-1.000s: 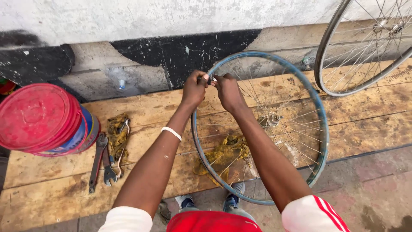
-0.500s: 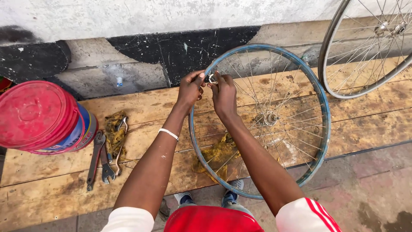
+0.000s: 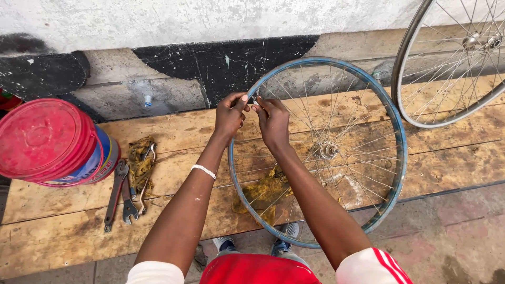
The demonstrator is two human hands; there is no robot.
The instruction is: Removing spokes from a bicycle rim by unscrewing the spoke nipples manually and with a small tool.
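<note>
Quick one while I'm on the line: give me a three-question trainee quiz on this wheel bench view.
1. True or false: both hands are at the top of the blue rim wheel.
2. Which lies right of the red bucket? A) wrenches B) hammer C) saw
3. Fill in: a dirty yellow ____ lies under the spokes.

Key:
1. True: left hand and right hand meet there.
2. A, the wrenches.
3. rag.

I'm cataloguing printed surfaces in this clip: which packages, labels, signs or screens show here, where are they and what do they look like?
Bucket: lying on its side at the left end of the wooden bench, round, red lid and rim.
Its label: a blue band around the bucket's side.
No signs or screens in view.
</note>
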